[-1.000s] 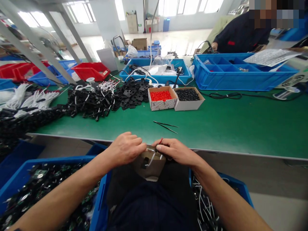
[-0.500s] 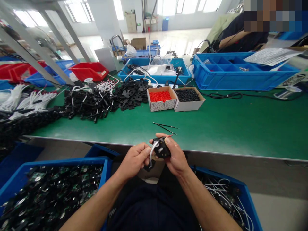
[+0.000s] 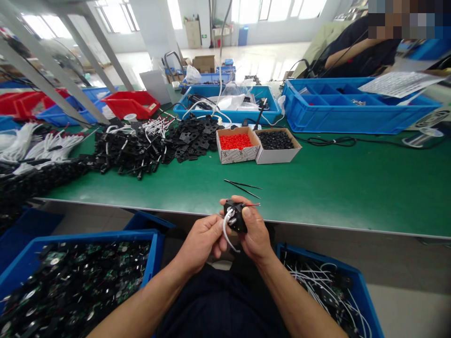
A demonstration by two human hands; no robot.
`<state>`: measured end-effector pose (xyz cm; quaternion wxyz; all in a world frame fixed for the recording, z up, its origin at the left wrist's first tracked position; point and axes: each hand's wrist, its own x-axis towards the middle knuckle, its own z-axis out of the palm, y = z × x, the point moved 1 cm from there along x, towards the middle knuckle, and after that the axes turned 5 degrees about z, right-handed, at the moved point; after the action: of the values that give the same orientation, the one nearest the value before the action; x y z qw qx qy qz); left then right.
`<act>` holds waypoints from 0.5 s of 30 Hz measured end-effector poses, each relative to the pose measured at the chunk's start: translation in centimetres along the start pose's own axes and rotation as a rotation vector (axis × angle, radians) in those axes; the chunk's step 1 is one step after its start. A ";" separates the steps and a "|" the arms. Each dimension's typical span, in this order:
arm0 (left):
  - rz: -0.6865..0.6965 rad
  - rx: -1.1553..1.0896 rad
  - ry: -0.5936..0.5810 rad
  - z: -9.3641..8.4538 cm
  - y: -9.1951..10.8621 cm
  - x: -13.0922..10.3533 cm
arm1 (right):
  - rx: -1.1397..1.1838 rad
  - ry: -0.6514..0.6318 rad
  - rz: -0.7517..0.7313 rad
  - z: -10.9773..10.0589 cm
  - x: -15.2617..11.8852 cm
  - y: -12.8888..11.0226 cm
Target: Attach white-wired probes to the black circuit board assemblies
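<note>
My right hand (image 3: 254,234) grips a small black square part (image 3: 235,217) in front of my chest, thumb on its face; a thin red wire sticks out to its right. A white cable (image 3: 226,232) loops down from the part, and my left hand (image 3: 203,238) pinches that cable right beside the part. Both hands hover just below the near edge of the green table (image 3: 317,188). A pair of thin black tweezers (image 3: 243,186) lies on the table just beyond my hands.
Two cardboard boxes hold red pieces (image 3: 237,142) and black pieces (image 3: 276,140). Heaps of black parts (image 3: 141,145) and white cables (image 3: 35,145) cover the left side. Blue crates sit at my left knee (image 3: 70,277), right knee (image 3: 331,291) and far across (image 3: 352,105), where another person sits.
My hands rose from my lap edge and turned the black part face up; the left hand shifted onto the white cable, which now hangs in a loop.
</note>
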<state>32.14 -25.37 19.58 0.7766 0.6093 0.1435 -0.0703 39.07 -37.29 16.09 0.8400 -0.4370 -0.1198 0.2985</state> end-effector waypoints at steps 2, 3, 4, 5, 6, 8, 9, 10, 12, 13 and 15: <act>-0.010 -0.012 -0.006 0.2 0.0 0.0 | -0.023 -0.026 -0.032 -0.1 -0.1 0.1; -0.011 -0.010 -0.005 0.2 0.0 0.0 | -0.030 -0.040 -0.043 -0.1 -0.2 0.2; -0.007 -0.003 -0.002 0.2 0.0 0.0 | -0.035 -0.052 -0.053 -0.1 -0.2 0.3; -0.001 0.012 0.001 0.2 0.0 0.0 | -0.041 -0.062 -0.059 -0.1 -0.3 0.4; 0.006 0.033 0.005 0.2 -0.1 0.0 | -0.050 -0.068 -0.064 -0.2 -0.3 0.4; 0.008 0.077 0.015 0.0 -0.1 0.0 | -0.078 -0.068 -0.065 -0.4 -0.4 0.4; 0.014 0.109 0.015 -0.2 -0.1 0.0 | -0.096 -0.065 -0.060 -0.5 -0.4 0.3; 0.037 0.162 0.011 -0.6 -0.1 0.1 | -0.115 -0.063 -0.046 -0.6 -0.4 0.1; 0.164 0.378 -0.007 -1.7 0.3 0.5 | -0.164 -0.076 0.028 -1.0 -0.5 -0.6; 0.271 0.546 -0.025 -2.4 0.6 0.7 | -0.196 -0.091 0.088 -1.2 -0.5 -1.0; 0.511 0.924 -0.086 -3.9 1.3 1.4 | -0.263 -0.136 0.238 -1.6 -0.6 -1.8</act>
<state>33.27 -21.23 19.56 0.4246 0.9002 -0.0878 0.0404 40.06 -39.54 16.67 0.7243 -0.5328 -0.1618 0.4067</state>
